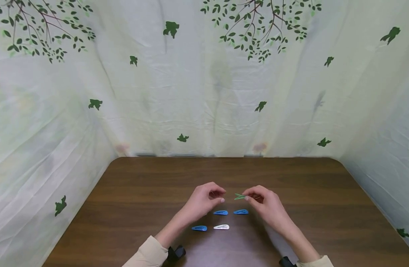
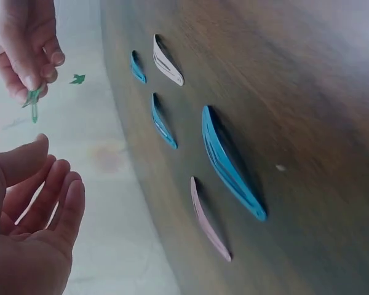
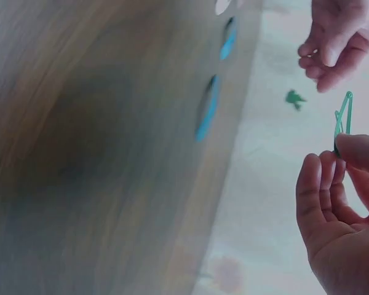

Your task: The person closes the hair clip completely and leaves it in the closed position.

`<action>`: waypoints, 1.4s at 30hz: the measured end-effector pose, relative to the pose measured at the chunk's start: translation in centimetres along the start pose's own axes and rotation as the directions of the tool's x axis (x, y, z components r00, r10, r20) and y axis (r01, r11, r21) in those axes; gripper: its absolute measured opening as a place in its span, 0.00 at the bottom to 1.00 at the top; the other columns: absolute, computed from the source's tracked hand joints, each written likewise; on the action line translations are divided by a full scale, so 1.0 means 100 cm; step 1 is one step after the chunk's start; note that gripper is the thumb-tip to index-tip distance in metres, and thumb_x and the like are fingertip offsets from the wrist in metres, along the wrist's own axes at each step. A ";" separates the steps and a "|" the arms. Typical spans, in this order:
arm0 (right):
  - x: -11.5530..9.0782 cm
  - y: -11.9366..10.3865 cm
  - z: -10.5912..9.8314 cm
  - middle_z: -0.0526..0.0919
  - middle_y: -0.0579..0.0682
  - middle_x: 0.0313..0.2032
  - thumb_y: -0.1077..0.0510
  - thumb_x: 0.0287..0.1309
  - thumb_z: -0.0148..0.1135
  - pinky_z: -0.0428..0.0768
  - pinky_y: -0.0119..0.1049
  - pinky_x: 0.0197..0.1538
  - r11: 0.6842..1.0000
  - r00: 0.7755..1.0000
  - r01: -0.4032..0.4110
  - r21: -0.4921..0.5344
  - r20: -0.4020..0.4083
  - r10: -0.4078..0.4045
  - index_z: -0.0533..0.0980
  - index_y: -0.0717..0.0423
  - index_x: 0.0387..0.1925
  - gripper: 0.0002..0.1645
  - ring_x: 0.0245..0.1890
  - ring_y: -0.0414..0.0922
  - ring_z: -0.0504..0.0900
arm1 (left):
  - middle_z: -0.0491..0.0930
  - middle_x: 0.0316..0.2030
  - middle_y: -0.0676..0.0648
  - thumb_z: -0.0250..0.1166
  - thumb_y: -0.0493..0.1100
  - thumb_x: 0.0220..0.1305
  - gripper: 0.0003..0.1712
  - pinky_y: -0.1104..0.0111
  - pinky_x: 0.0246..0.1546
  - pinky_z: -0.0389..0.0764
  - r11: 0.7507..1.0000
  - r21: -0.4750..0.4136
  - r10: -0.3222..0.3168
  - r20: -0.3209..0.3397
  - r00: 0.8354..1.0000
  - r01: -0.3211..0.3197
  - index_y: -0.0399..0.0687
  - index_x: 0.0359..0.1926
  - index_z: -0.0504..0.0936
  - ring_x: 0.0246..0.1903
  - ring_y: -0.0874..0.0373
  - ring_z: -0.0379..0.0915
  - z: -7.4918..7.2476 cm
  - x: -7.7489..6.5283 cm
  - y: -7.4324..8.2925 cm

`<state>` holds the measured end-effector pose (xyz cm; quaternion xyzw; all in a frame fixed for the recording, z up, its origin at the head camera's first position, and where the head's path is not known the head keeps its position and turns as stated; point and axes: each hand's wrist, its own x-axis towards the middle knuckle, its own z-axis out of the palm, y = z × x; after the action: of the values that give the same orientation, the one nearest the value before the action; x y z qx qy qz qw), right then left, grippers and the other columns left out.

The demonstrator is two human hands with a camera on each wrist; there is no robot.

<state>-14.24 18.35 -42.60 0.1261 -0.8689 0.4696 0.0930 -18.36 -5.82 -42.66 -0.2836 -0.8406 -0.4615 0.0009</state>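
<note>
Between thumb and fingertips, my right hand (image 1: 269, 209) pinches a green snap hair clip (image 1: 239, 196) above the table. The clip's two parts stand spread in a V, as the right wrist view also shows (image 3: 347, 114). My left hand (image 1: 204, 200) is just left of it, fingers loosely bent, a gap between thumb and fingers, holding nothing. Below the hands lie blue hair clips (image 1: 220, 213), (image 1: 240, 212), (image 1: 199, 228) and a white hair clip (image 1: 221, 227). A pink hair clip (image 2: 210, 221) appears in the left wrist view; the left hand hides it in the head view.
The brown wooden table (image 1: 158, 170) ends at a pale curtain (image 1: 204, 92) printed with leaves and birds, which also hangs along both sides. Dark straps (image 1: 175, 254) circle both wrists below light sleeves.
</note>
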 end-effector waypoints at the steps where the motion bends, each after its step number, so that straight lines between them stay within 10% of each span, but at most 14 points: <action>1: -0.001 -0.003 0.001 0.81 0.37 0.34 0.64 0.58 0.69 0.80 0.34 0.41 1.000 1.000 0.007 0.003 -0.007 -0.007 0.83 0.43 0.37 0.11 0.34 0.38 0.80 | 0.83 0.38 0.48 0.71 0.33 0.58 0.11 0.68 0.41 0.80 1.000 0.012 0.020 -0.006 1.000 -0.020 0.44 0.43 0.86 0.37 0.60 0.78 -0.001 -0.003 0.000; 11: -0.016 -0.026 0.009 0.82 0.37 0.35 0.64 0.58 0.69 0.82 0.34 0.42 0.993 0.999 0.034 0.113 -0.040 -0.030 0.83 0.39 0.37 0.13 0.36 0.39 0.82 | 0.81 0.39 0.62 0.72 0.34 0.57 0.13 0.66 0.44 0.80 0.999 0.016 0.053 -0.083 0.995 -0.052 0.51 0.43 0.86 0.39 0.60 0.78 -0.013 -0.031 0.014; 26: -0.041 -0.059 0.019 0.82 0.45 0.34 0.70 0.55 0.68 0.81 0.36 0.39 0.975 0.989 0.119 0.190 -0.108 -0.099 0.84 0.50 0.35 0.12 0.33 0.41 0.80 | 0.82 0.39 0.57 0.74 0.34 0.55 0.17 0.63 0.44 0.81 0.992 -0.127 -0.023 -0.148 0.989 0.004 0.59 0.43 0.86 0.40 0.53 0.80 -0.008 -0.069 0.021; 42: -0.046 -0.061 0.032 0.81 0.41 0.34 0.70 0.54 0.69 0.80 0.33 0.38 0.973 0.982 0.173 0.154 -0.099 -0.159 0.83 0.48 0.36 0.14 0.33 0.39 0.79 | 0.80 0.39 0.64 0.75 0.39 0.55 0.18 0.67 0.44 0.78 0.994 -0.076 0.064 -0.180 0.982 -0.079 0.64 0.44 0.85 0.40 0.64 0.76 -0.007 -0.077 0.033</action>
<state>-8.13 13.06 -40.73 0.1850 -0.8096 0.5341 0.1586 -10.49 -8.69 -41.73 -0.2712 -0.8065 -0.5191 0.0804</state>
